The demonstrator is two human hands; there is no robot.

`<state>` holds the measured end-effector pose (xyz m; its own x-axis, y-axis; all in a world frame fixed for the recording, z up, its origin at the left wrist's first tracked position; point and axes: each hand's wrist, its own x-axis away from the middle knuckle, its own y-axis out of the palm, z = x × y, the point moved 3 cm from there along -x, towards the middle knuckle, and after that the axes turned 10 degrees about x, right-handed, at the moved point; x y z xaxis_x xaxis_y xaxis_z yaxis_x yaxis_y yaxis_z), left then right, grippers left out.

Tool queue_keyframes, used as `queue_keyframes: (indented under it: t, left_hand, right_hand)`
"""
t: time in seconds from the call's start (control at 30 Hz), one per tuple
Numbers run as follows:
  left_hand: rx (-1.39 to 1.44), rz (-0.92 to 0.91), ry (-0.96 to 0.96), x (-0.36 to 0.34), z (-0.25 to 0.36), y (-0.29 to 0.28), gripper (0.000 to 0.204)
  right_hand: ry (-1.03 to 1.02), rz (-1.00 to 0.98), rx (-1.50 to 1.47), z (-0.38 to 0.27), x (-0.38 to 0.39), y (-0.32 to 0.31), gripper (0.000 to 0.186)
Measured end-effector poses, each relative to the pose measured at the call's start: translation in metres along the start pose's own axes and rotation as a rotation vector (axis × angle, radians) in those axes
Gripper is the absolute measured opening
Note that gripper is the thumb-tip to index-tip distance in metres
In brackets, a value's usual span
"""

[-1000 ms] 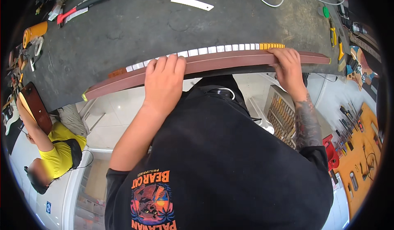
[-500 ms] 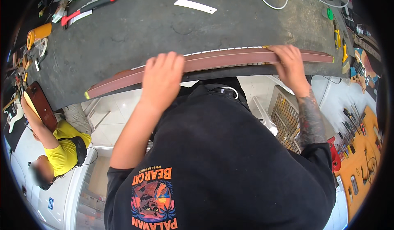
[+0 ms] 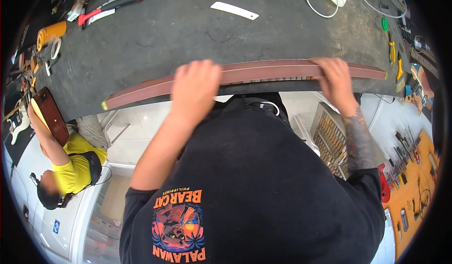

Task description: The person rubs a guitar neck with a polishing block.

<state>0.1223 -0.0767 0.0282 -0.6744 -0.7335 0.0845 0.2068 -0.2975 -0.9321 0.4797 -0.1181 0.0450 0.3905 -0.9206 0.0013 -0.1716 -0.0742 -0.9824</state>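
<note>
Basically mid-job: long reddish-brown bar (image 3: 268, 71) lies across the near edge of the dark bench top (image 3: 263, 40), right in front of the wearer, over a segmented strip (image 3: 278, 80). Done, as far as visible: bar is laid along the strip with both hands on it. Left: can't put a figure on it. Bar hides most of the strip, only a short run of pale segments showing along its near edge, so surface condition underneath is unreadable. Bar isn't released or set aside, so I'd call this step unfinished.

Hands: well apart, both closed on the bar. Left hand (image 3: 197, 86) is wrapped over it left of centre, fingers bunched together and bent over the top; blurred, thumb hidden, grip force can't be told. Right hand (image 3: 335, 78) clamps it nearer the right end, fingers across the top, thumb down on the near side, gap only about as wide as the bar. Yellowish end caps (image 3: 104, 105) stick out past both hands.

Nearby, neither hand touches the pale blade-like strip (image 3: 234, 10) beyond the bar or the yellow-handled pliers (image 3: 391, 53) at far right.
</note>
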Motion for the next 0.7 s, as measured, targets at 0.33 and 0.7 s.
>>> queue_keyframes:
  t: [0.33,0.7]
  left_hand:
    - [-0.030,-0.039,-0.213,0.098,-0.121,-0.046,0.041]
    - [-0.011,0.072,-0.093,0.059,-0.052,-0.001,0.025]
  right_hand:
    - [-0.078,0.094,-0.087,-0.128,-0.069,0.038,0.038]
    - [-0.061,0.065,-0.054,-0.064,-0.015,0.030,0.039]
